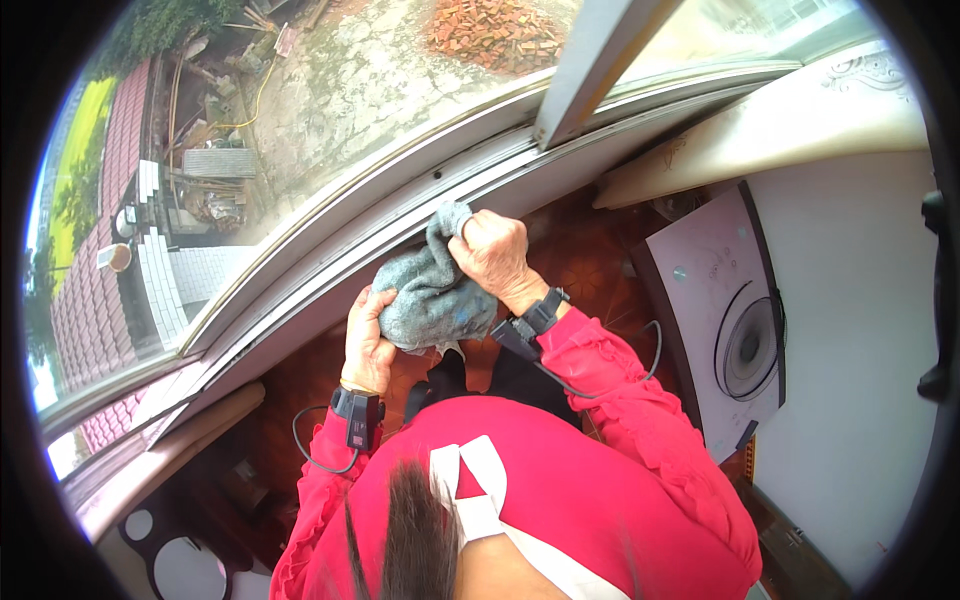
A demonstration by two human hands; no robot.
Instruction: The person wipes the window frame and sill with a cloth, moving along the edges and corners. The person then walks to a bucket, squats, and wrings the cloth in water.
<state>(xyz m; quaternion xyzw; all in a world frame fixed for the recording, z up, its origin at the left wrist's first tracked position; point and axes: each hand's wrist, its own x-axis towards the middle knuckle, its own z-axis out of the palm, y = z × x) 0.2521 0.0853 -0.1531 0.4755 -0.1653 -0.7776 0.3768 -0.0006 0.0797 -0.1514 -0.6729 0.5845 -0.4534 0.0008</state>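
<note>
A grey-green cloth (435, 300) hangs between my two hands, bunched at its upper right and spread lower down. My right hand (491, 251) grips the bunched end in a fist, beside the sill. Lower on the left, my left hand (369, 341) pinches the cloth's edge, thumb on top. Just beyond the cloth runs the sliding window track (420, 210) along the sill. The fingers of my left hand are partly hidden behind the cloth.
A metal window frame post (592, 75) rises from the track. Curtains (780, 120) hang at the right, above a leaning panel (705, 247) and a round fan-like grille (750, 345). The tiled floor (585, 262) is reddish. Outside lie a brick pile (495, 34) and tiled roofs (97, 300).
</note>
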